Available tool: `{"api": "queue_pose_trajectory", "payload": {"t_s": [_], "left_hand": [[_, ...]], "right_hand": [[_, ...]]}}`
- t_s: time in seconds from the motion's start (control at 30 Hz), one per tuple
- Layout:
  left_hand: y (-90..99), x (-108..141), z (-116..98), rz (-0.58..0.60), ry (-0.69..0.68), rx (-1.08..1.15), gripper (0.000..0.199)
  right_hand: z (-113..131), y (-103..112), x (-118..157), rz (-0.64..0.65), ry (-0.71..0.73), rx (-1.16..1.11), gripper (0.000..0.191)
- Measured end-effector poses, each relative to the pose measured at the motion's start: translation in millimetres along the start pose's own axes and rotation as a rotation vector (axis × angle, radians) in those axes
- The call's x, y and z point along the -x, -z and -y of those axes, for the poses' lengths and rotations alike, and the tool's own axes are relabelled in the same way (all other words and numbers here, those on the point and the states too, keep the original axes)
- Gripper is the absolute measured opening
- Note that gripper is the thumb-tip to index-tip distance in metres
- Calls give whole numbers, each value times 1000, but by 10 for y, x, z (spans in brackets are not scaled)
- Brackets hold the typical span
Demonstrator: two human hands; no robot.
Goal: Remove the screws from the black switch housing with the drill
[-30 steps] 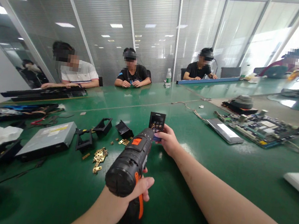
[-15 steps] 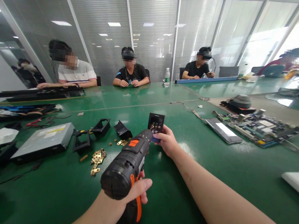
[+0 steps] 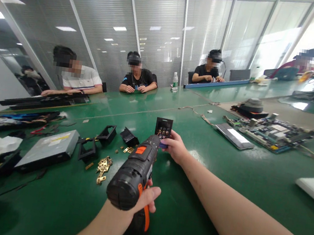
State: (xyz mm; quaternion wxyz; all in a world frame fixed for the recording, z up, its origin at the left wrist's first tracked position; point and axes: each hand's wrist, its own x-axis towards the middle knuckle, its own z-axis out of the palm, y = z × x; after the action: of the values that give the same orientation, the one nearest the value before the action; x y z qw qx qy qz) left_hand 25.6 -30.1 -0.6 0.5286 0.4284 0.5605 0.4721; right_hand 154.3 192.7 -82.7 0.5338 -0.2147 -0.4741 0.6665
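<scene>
Our left hand (image 3: 129,207) grips black-orange cordless drill (image 3: 133,172), nose pointing forward at small black slotted bracket (image 3: 163,128) pinched upright by right hand (image 3: 175,148).

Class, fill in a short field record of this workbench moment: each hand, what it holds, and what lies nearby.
left hand: grips the black and orange cordless drill, nose aimed at the small part
right hand: holds the small black part upright
left of the drill: brass hinges, black brackets, grey drive
right: circuit board
surface: green table
</scene>
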Motion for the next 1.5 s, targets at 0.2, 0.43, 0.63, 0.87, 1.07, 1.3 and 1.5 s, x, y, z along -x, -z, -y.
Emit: {"api": "queue_pose_trajectory", "payload": {"t_s": [0.2,0.43,0.63,0.87,1.07,1.3,1.5], "left_hand": [[-13,23,-22,-16,-42,-26,39],[13,26,-13,10,-20,-20,34],[-13,31,-15,0,-28,-1,34],[-22,27,-17,-13,-23,18,34],[14,-57,44,4,-19,-20,45],[28,-66,77,5,13,-46,46],[-53,32,-65,-35,-51,-29,31]], "right_hand": [[-11,-2,-1,2,-31,4,43],[12,-7,-10,-2,-23,-19,43],[20,-12,7,0,-40,-1,42],[-7,18,-5,0,-35,-2,43],[-18,31,-14,-5,-39,-5,44],[-4,26,-16,-8,-47,-2,45],[-1,22,-14,-12,-58,11,45]]}}
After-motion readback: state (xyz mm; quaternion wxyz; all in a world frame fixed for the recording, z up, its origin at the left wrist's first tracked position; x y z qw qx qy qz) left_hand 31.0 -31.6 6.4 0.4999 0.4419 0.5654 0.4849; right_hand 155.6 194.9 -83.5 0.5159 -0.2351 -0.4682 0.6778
